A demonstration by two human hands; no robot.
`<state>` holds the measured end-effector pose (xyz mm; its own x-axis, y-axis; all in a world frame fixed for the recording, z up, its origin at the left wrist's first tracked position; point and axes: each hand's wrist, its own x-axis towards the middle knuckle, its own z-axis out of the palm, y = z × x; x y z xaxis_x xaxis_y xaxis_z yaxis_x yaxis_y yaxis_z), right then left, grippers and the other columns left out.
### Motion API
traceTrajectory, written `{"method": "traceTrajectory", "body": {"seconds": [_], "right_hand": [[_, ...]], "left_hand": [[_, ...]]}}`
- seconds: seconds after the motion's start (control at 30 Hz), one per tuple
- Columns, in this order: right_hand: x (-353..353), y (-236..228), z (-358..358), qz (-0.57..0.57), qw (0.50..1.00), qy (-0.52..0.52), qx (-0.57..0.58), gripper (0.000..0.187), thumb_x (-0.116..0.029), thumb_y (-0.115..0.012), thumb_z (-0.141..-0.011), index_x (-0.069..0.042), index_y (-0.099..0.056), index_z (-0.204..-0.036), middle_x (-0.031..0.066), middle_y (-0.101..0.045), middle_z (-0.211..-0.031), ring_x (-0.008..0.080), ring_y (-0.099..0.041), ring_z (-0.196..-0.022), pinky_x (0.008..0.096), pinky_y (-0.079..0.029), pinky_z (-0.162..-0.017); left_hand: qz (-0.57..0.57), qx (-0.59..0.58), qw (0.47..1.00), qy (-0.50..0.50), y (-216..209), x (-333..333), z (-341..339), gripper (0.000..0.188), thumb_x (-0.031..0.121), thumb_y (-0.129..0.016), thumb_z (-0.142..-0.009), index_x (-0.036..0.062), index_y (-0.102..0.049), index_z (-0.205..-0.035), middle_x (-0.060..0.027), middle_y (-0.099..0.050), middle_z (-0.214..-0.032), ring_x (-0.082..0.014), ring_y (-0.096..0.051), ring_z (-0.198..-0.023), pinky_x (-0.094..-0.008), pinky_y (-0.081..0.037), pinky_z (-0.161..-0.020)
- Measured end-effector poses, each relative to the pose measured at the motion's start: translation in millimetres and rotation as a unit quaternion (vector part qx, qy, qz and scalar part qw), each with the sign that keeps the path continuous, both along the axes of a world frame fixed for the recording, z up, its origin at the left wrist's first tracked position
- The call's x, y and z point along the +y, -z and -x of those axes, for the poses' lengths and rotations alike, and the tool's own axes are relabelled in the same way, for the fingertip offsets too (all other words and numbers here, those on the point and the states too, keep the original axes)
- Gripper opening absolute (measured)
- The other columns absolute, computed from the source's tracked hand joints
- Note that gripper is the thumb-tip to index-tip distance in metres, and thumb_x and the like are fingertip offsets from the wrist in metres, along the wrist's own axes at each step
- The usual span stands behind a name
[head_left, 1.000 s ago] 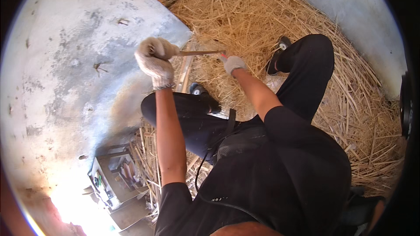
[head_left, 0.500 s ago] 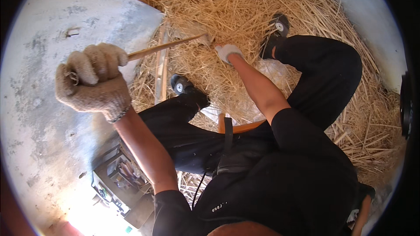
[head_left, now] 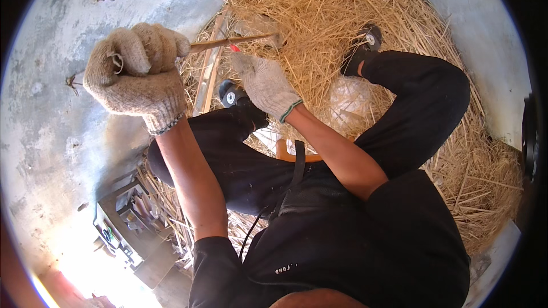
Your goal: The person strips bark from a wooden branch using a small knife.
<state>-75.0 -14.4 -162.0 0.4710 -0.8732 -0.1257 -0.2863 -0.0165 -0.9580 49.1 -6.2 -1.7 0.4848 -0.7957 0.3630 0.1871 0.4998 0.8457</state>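
My left hand (head_left: 137, 74), in a knitted off-white glove, is closed in a fist around one end of a thin wooden strip (head_left: 251, 39). The strip points to the right, nearly level, above the straw. Just below its middle is my right hand (head_left: 265, 82), in a similar glove with a green cuff edge. Its fingers are drawn together at a small red thing (head_left: 234, 48), touching or very close to the strip. The rest of that red thing is hidden by the glove.
Straw-like shavings (head_left: 319, 0) cover the floor around my feet. Long wooden slats (head_left: 210, 80) lie beside my left shoe. A pale, stained wall (head_left: 45, 108) rises on the left, another (head_left: 479, 40) on the right. At lower left stands a box-like shelf (head_left: 142, 245) holding small items.
My right hand has come back from the strip's far end toward my left hand, and the small red thing now shows. My left fist has shifted slightly up and right with the strip.
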Motion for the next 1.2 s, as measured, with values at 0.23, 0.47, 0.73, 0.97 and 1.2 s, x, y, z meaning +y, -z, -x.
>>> {"method": "traceTrajectory", "body": {"seconds": [0.23, 0.47, 0.73, 0.97, 1.2], "right_hand": [[-38.3, 131.9, 33.1, -0.051, 0.966, 0.028, 0.253, 0.086, -0.068, -0.022, -0.100, 0.005, -0.068, -0.101, 0.0325, -0.065, -0.083, 0.0543, -0.061, -0.087, 0.0565, -0.048, -0.079], [-12.6, 40.1, 15.0, 0.029, 0.996, 0.063, 0.051, 0.074, -0.062, -0.035, -0.102, 0.005, -0.067, -0.097, 0.0317, -0.064, -0.083, 0.0520, -0.061, -0.080, 0.0551, -0.049, -0.072], [-54.6, 139.2, 3.5, 0.003, 0.981, 0.071, 0.182, 0.082, -0.064, -0.024, -0.102, 0.003, -0.070, -0.093, 0.0337, -0.065, -0.092, 0.0506, -0.063, -0.091, 0.0553, -0.050, -0.079], [-87.2, 185.5, 20.6, -0.070, 0.946, 0.042, 0.314, 0.085, -0.065, -0.017, -0.101, -0.002, -0.074, -0.104, 0.0287, -0.069, -0.106, 0.0433, -0.067, -0.104, 0.0539, -0.050, -0.090], [-76.5, 142.3, 16.0, 0.000, 0.969, 0.031, 0.245, 0.082, -0.063, -0.022, -0.102, 0.002, -0.071, -0.106, 0.0292, -0.069, -0.102, 0.0450, -0.067, -0.101, 0.0525, -0.052, -0.088]], "left_hand": [[0.029, -0.046, 0.998, 0.040, 5.5, 0.0, 10.6, 0.039, 0.032, -0.043, -0.085, 0.0143, -0.041, -0.050, -0.0032, -0.030, -0.043, -0.0192, -0.029, -0.037, -0.0388, -0.035, -0.038], [0.027, 0.016, 0.997, 0.073, 2.6, -7.9, -12.5, 0.039, 0.029, -0.044, -0.087, 0.0114, -0.039, -0.053, -0.0051, -0.030, -0.045, -0.0183, -0.028, -0.037, -0.0370, -0.035, -0.036], [0.035, -0.035, 0.993, 0.109, 1.2, -6.2, -10.3, 0.040, 0.032, -0.044, -0.086, 0.0163, -0.038, -0.051, -0.0020, -0.027, -0.043, -0.0168, -0.022, -0.039, -0.0367, -0.027, -0.040], [0.034, -0.033, 0.997, 0.060, -0.9, -17.8, 9.0, 0.042, 0.032, -0.044, -0.088, 0.0157, -0.038, -0.050, -0.0010, -0.027, -0.043, -0.0170, -0.021, -0.040, -0.0375, -0.027, -0.039], [-0.017, 0.020, 1.000, -0.011, -6.7, -15.8, -0.2, 0.045, 0.029, -0.043, -0.085, 0.0178, -0.026, -0.046, 0.0013, -0.019, -0.042, -0.0140, -0.010, -0.040, -0.0347, -0.014, -0.042]]}}
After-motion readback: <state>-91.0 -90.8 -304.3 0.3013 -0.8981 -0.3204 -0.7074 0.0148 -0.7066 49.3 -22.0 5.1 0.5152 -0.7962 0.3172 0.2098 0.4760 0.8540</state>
